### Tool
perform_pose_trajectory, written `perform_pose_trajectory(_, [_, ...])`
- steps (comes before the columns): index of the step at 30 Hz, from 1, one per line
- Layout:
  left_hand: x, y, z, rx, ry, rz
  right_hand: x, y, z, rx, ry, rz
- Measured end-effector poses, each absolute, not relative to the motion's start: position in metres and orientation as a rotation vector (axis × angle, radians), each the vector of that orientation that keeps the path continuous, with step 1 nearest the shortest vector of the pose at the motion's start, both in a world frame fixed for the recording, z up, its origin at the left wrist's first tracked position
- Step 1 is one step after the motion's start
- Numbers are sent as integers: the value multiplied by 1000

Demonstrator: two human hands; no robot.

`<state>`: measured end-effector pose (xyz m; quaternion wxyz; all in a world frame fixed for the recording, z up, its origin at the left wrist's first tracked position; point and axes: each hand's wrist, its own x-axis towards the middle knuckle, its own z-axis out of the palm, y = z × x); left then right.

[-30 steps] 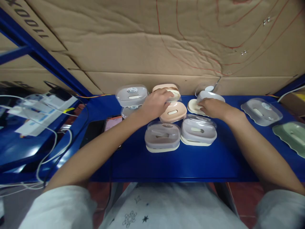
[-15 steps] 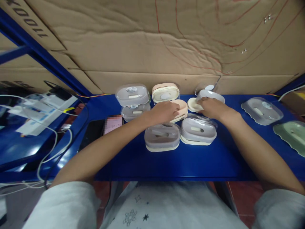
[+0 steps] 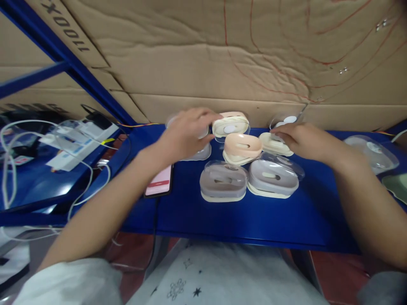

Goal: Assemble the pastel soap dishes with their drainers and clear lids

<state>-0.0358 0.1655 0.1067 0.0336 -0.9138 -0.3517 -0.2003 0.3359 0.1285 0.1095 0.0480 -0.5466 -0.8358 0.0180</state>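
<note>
My left hand (image 3: pixel 187 131) is over the back left boxes, thumb and fingers apart, fingertips beside a cream-and-peach oval box (image 3: pixel 230 126). Nothing shows between them. Over a cream oval piece (image 3: pixel 274 145), my right hand (image 3: pixel 303 140) has its fingers curled together; whatever they hold, if anything, is hidden. A peach box (image 3: pixel 243 145) on a cream base sits between my hands. In front of it stand two greyish boxes on cream bases, one at left (image 3: pixel 223 183) and one at right (image 3: pixel 272 177), with clear lids resting tilted on them.
A phone (image 3: pixel 160 183) lies at the left, near white cables and a power strip (image 3: pixel 82 146). A clear lid-like piece (image 3: pixel 372 154) and a green piece (image 3: pixel 396 186) are at the right. Cardboard (image 3: pixel 203 72) stands behind the blue table (image 3: pixel 248 224).
My left hand has left the peach box and moved left and back, opening. My right hand has shifted slightly, showing more of the cream piece. The whole view has also shifted.
</note>
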Motion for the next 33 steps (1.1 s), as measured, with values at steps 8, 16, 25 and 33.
perform_pose_trajectory(8, [-133,208,63,-2833,-1515,-767,244,145,136,-1178,-2610,177])
perform_pose_trajectory(16, [-103,180,66,-2857,-1355,-1184,173,203,125,-886,-2692,336])
perform_pose_trajectory(25, [-58,147,79,-2935,-1075,-1390,225,132,147,-905,-2507,435])
perform_pose_trajectory(33, [-19,167,104,-2992,-1012,-1072,320,154,154,-1627,-2193,308])
